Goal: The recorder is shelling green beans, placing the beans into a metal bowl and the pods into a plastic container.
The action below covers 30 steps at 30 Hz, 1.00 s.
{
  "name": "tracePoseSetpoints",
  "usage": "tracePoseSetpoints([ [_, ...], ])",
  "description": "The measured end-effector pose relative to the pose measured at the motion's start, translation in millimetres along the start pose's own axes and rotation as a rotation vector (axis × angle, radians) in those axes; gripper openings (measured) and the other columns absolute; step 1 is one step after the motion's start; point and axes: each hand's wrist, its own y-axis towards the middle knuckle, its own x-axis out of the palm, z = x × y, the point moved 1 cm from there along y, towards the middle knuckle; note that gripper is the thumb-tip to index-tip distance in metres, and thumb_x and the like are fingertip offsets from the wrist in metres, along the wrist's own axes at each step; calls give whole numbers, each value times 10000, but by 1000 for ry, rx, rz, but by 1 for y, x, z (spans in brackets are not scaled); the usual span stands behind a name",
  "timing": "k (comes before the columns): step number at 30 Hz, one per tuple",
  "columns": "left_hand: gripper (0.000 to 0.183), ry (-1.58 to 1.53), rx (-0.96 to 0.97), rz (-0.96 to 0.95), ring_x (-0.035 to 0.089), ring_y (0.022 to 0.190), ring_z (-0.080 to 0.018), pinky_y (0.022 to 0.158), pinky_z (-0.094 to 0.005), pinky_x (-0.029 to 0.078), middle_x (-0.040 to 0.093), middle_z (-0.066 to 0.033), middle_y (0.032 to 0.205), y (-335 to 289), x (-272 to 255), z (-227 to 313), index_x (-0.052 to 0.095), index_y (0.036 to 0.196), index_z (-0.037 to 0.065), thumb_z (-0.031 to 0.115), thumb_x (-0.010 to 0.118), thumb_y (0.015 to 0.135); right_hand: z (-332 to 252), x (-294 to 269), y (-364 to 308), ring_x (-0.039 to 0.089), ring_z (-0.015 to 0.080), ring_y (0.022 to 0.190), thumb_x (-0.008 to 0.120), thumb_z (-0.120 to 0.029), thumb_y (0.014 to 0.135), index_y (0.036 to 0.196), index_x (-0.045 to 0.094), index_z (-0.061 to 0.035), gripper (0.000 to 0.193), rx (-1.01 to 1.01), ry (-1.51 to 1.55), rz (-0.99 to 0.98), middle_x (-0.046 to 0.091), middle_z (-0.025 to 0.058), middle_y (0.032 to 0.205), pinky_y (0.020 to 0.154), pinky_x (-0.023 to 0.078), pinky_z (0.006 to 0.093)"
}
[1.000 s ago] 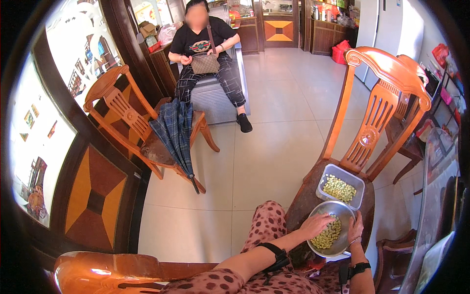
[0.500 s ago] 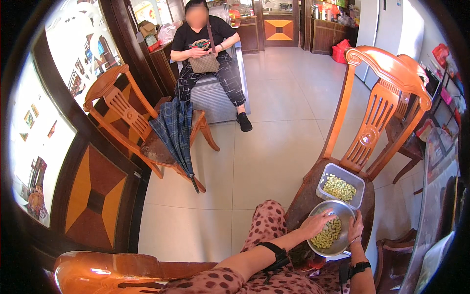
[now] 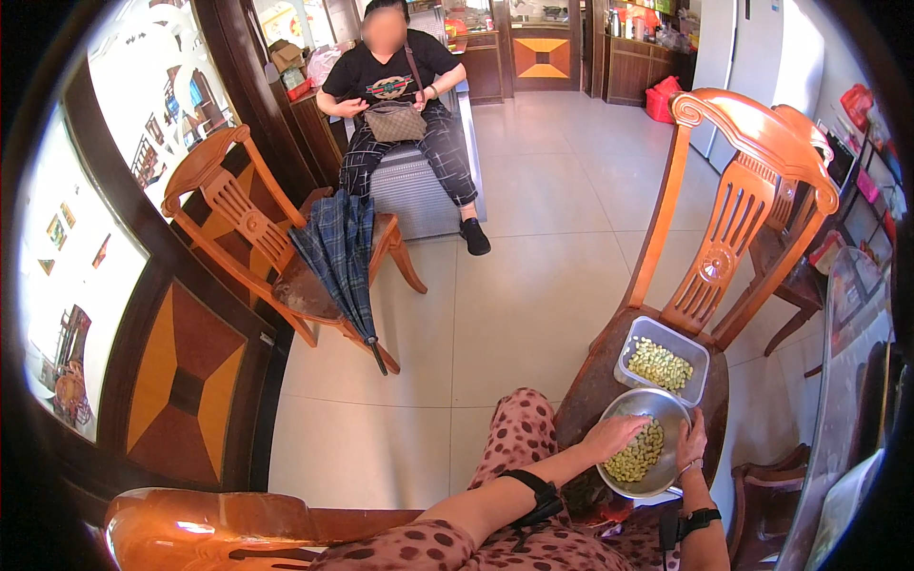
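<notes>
A round metal bowl (image 3: 617,478) with pale yellow-green beans (image 3: 636,457) in it stands on the seat of a wooden chair, over its front edge. My left hand (image 3: 614,438) reaches in over the bowl's left side, fingers together and bent down at the beans; whatever is between the fingertips is hidden. At the right side, my right hand (image 3: 692,442) grips the bowl's rim. Just behind the bowl, a clear plastic box (image 3: 700,366) holds more of the same beans (image 3: 660,365).
The wooden chair (image 3: 600,381) has a tall carved back. Further left, a folded plaid umbrella (image 3: 338,252) lies across another chair (image 3: 228,195). Beyond it a person (image 3: 400,95) sits on a metal seat. A glass-topped table edge (image 3: 838,381) runs along my right.
My left hand's fingers have drawn together and dipped toward the beans. My right hand keeps its grip. The seated person's hands have moved apart above the bag.
</notes>
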Motion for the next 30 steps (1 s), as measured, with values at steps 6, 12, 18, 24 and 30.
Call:
tracePoseSetpoints([
  [6,181,117,-120,-124,545,708,-324,596,-410,434,571,-152,777,0,1,6,509,955,95,180,444,810,1,-4,-2,460,351,1004,440,-166,811,1149,364,30,398,-13,-6,7,466,229,1088,848,366,377],
  [12,247,66,-116,-38,542,743,-317,620,-398,439,547,-159,863,0,1,5,484,1029,120,110,444,785,-3,-3,-1,464,350,998,439,-170,816,1152,362,27,397,-3,8,-2,469,230,1082,843,368,379],
  [18,448,72,-16,-6,514,855,-316,724,-378,429,461,-190,1034,1,3,-6,401,1169,114,-6,447,740,2,-1,-1,462,351,1001,436,-162,815,1156,357,33,401,-22,19,0,470,234,1079,845,367,377],
  [24,500,63,-25,-59,477,930,-338,783,-380,409,460,-196,1040,-1,2,-4,384,1167,68,-61,428,686,4,-1,0,450,354,1018,427,-176,817,1157,355,40,409,-4,8,-5,461,239,1094,854,359,377],
  [30,390,66,-43,-1,495,895,-329,748,-383,425,488,-181,1006,-1,3,-2,421,1122,66,-6,432,739,10,2,0,438,362,1029,402,-191,829,1162,351,41,409,-2,2,14,451,244,1107,867,348,377],
])
